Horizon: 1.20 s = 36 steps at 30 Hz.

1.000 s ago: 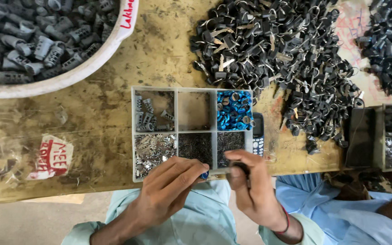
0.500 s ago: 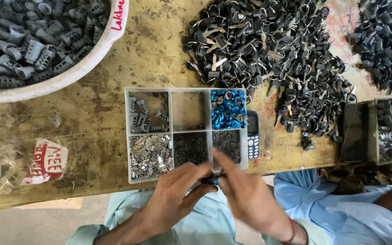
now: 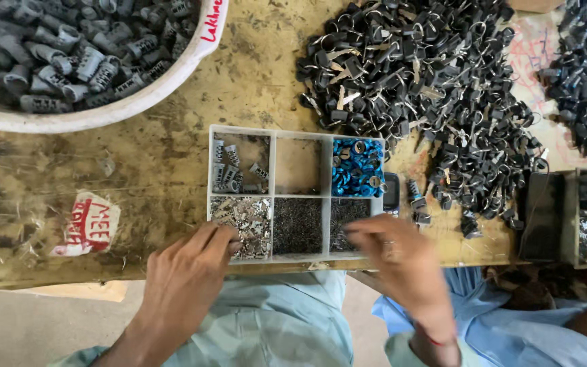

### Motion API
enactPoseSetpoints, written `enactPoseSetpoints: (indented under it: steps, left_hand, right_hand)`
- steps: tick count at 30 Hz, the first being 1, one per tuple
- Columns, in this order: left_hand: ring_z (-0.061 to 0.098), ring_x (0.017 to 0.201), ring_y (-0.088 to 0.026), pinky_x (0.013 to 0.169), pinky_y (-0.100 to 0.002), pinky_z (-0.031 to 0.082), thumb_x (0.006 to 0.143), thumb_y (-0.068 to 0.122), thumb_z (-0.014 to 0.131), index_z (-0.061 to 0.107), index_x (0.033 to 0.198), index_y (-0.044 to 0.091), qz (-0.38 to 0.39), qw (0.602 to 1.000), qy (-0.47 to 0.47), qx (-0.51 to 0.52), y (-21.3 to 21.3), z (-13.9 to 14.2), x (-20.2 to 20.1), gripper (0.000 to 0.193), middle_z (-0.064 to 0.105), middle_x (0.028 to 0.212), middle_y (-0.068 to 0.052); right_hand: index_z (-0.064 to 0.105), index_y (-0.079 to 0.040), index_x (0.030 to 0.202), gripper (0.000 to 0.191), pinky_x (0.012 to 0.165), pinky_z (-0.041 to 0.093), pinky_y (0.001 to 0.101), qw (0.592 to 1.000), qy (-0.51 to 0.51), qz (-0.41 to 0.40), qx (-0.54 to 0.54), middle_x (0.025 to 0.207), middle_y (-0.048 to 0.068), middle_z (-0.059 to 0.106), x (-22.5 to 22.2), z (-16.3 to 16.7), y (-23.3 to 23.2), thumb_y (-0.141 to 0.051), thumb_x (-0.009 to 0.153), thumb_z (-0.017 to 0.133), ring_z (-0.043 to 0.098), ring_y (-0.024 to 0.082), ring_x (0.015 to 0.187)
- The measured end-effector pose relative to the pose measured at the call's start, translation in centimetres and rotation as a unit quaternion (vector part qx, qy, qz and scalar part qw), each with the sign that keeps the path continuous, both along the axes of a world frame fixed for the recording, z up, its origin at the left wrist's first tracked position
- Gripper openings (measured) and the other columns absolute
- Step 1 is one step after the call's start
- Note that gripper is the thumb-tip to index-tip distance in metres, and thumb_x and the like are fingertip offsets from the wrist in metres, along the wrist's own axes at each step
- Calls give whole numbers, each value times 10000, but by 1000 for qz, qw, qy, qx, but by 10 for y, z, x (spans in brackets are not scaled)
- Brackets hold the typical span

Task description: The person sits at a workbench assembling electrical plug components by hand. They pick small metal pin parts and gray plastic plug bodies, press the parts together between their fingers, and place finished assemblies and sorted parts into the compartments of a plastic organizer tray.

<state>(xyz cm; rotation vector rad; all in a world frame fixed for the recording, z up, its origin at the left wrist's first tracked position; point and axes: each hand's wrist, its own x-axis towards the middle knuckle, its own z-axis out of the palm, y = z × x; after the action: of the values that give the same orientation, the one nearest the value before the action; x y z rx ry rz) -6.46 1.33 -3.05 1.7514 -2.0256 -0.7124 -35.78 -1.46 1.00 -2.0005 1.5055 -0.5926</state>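
Head view: at bench front edge, left hand (image 3: 188, 272) rests curled on parts tray (image 3: 272, 197) by silver clips (image 3: 242, 217), right hand (image 3: 402, 261) pinching over dark bits, contents unclear; parts prob. tiny, light, stiff, take w/ fingertips

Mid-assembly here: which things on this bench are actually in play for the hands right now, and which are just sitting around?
In play:
left hand at the silver-clip compartment
right hand over the lower-right compartment
divided parts tray

Lying about:
white tub of grey cylinders
pile of black parts
phone
red-marked sticker
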Motion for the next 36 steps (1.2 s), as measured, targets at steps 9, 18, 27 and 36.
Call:
enactPoseSetpoints:
  steps: [9,18,27,36]
  left_hand:
    - [729,780,-272,650,-370,563,816,77,765,658,928,70,35,982,188,-5,1,14,14,155,717,912,-60]
    - [720,776,-150,682,-279,577,814,-19,787,747,960,38,67,937,341,-25,-8,4,-6,162,727,892,-54]
    - [730,793,-119,705,-253,589,845,-7,796,766,1008,34,44,909,414,-14,-19,-5,-20,170,765,901,-43]
    - [744,793,-114,696,-238,600,870,-27,764,764,1019,37,58,891,450,-4,-16,-5,-46,162,770,913,-53]
  right_hand:
    - [603,-45,970,128,656,482,449,976,142,163,-5,932,93,591,74,-11,-24,-103,897,691,619,315,873]
    - [617,-40,1006,193,799,473,448,980,119,147,-62,970,124,575,80,-23,-22,-77,840,707,586,345,905]
    - [648,-54,1004,169,688,500,369,996,12,84,-10,926,108,629,64,-23,-22,-10,868,738,642,305,820]
    - [580,-7,1072,48,617,465,252,920,-310,-24,238,941,32,563,38,-45,-8,14,1029,581,543,77,732]
